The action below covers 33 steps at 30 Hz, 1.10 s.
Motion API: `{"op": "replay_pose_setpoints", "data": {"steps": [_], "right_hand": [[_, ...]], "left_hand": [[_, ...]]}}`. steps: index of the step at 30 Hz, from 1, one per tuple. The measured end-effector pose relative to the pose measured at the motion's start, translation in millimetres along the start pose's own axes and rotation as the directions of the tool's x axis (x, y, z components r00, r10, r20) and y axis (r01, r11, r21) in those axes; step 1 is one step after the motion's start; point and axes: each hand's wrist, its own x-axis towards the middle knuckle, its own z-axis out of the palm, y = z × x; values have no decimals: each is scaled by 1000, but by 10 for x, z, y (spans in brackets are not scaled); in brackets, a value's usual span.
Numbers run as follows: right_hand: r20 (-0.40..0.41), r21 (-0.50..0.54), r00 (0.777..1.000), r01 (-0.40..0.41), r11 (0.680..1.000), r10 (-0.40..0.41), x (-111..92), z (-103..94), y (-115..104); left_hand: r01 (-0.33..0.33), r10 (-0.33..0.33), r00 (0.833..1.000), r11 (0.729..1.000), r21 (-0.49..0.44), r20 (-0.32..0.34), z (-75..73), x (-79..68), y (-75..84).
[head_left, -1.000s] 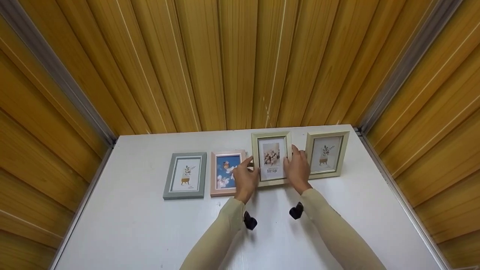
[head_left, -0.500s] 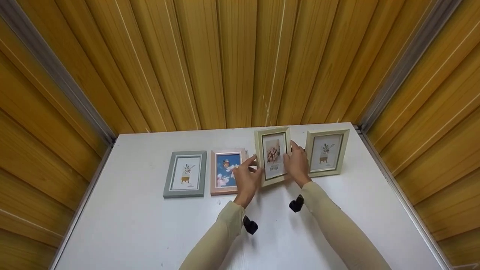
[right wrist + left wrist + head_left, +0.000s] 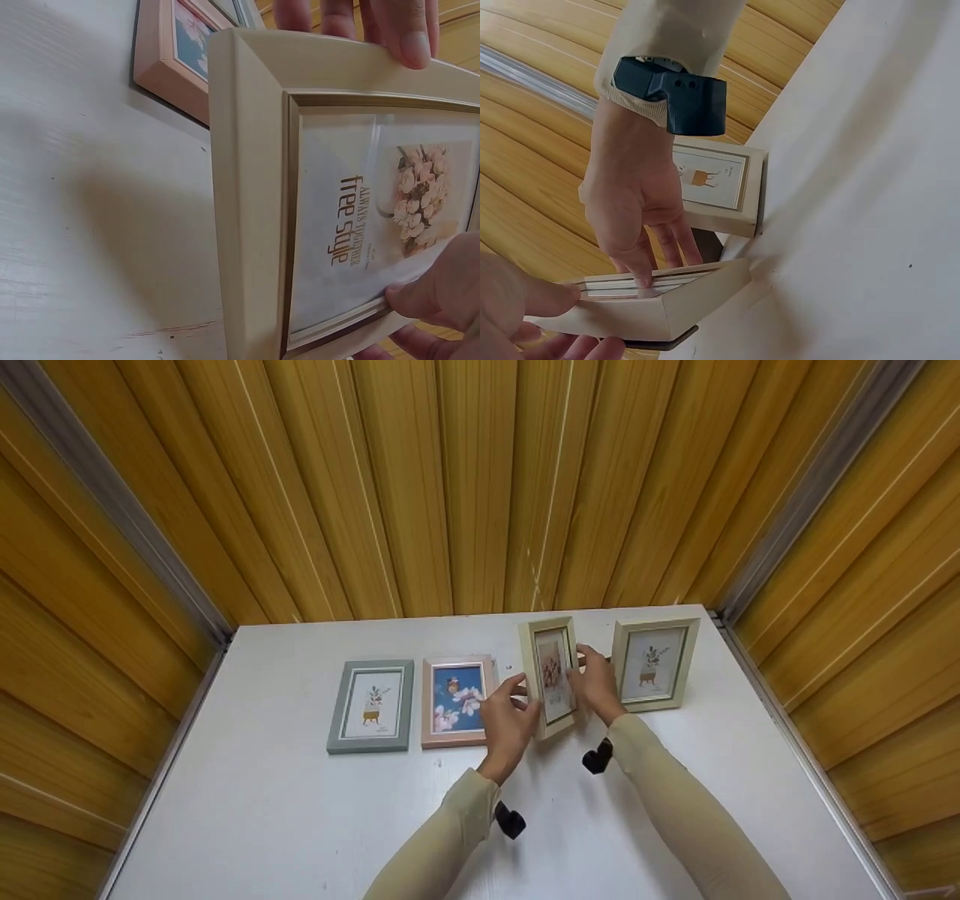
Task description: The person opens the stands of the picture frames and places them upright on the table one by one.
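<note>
A cream picture frame point(image 3: 555, 675) with a photo of pink roses stands tilted between both hands, turned partly to the right. My left hand point(image 3: 510, 724) grips its left side, thumb on the outer edge in the left wrist view. On the opposite side my right hand point(image 3: 598, 682) holds the frame, its thumb point(image 3: 416, 296) pressing the front near the glass in the right wrist view. "Free style" lettering shows below the roses. The back of the held frame is mostly hidden; a dark edge point(image 3: 660, 345) shows behind it in the left wrist view.
Another cream frame point(image 3: 649, 664) with a plant picture stands just right of the right hand. To the left are a pink frame point(image 3: 455, 701) with blossoms and a grey-green frame point(image 3: 371, 706). All are on a white tabletop point(image 3: 262, 810) before a wood-plank wall point(image 3: 472, 495).
Between my hands the cream frame has swung round, from facing forward to facing more to the right. My left hand has shifted right. The other frames stay where they were.
</note>
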Motion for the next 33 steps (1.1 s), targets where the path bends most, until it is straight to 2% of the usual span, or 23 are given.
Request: {"op": "replay_pose_setpoints", "data": {"steps": [6, 11, 14, 17, 23, 28, 33], "right_hand": [[11, 15, 1000, -6, 1000, 6, -6, -1, 10], [16, 44, 1000, -11, 999, 11, -19, -3, 7], [25, 43, 1000, -5, 999, 4, -11, -7, 1], [36, 42, 999, -1, 999, -1, 9, -9, 13], [41, 54, 999, -5, 999, 3, 23, -27, 29], [46, 66, 999, -28, 997, 25, 28, -47, 18], [52, 76, 998, -48, 996, 45, 22, -49, 23]], "left_hand": [[-21, 21, 1000, 1000, 14, -4, 2, -13, 21], [-11, 11, 1000, 997, 80, -3, -10, -13, 27], [5, -6, 1000, 996, 85, 6, -13, -5, 39], [12, -14, 1000, 998, 59, 26, -14, 5, 42], [-24, 25, 997, 1000, -17, 72, -21, -10, 46], [61, -39, 981, 992, -110, 188, -8, -21, 53], [112, -71, 968, 980, -164, 241, 0, -41, 56]]}}
